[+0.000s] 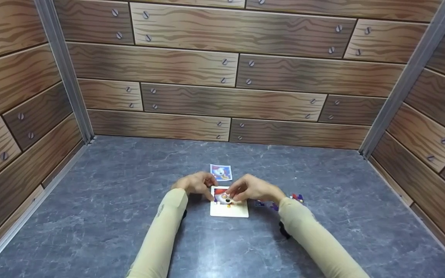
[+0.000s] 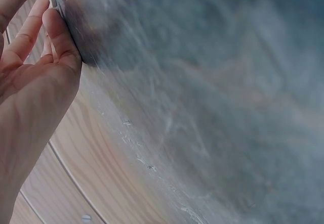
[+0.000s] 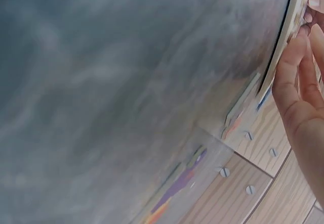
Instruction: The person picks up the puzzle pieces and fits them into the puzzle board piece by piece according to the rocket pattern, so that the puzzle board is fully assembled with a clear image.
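A white puzzle board [image 1: 229, 211] lies on the table, its upper part filled with colourful jigsaw pieces that form part of a cartoon picture. My left hand [image 1: 197, 183] rests against the board's left edge, thumb at the side and fingers near the top corner; in the left wrist view the thumb [image 2: 62, 37] touches that edge, the fingers loosely extended. Over the board's right side, my right hand [image 1: 255, 188] pinches a puzzle piece between thumb and fingertips, low against the picture. The fingers mostly hide this piece. In the right wrist view, the fingertips [image 3: 298, 44] meet at the board's edge.
Just behind the board lies a small picture card [image 1: 221, 172] with a similar cartoon. Several loose puzzle pieces [image 1: 297, 198] are scattered to the right, partly under my right wrist. Wood-patterned panels [image 1: 222, 73] wall in the grey table [image 1: 129, 166] at the back and sides.
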A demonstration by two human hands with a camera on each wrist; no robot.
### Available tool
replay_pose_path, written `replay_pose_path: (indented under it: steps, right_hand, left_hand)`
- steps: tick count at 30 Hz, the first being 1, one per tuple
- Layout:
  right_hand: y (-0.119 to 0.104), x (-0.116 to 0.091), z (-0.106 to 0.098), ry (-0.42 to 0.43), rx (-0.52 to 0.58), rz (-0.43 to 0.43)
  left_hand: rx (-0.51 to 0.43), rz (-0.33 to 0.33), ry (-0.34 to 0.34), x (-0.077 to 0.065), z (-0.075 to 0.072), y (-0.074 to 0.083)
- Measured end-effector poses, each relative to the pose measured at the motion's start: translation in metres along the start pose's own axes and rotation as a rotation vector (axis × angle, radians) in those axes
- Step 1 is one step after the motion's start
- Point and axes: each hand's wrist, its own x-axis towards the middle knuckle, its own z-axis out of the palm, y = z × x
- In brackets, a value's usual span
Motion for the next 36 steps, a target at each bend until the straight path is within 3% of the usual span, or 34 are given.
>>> replay_pose_path:
  steps: [13,25,36]
  right_hand:
    - [0.005,-0.016,-0.019,0.009,-0.045,0.021]
    - [0.012,-0.049,-0.058,0.041,-0.061,0.075]
    - [0.036,-0.078,-0.076,0.079,-0.077,0.098]
  left_hand:
    - [0.005,-0.025,0.003,-0.001,-0.002,-0.001]
    - [0.015,-0.037,0.002,-0.001,-0.002,0.002]
    - [-0.046,-0.047,-0.007,0.001,-0.001,-0.001]
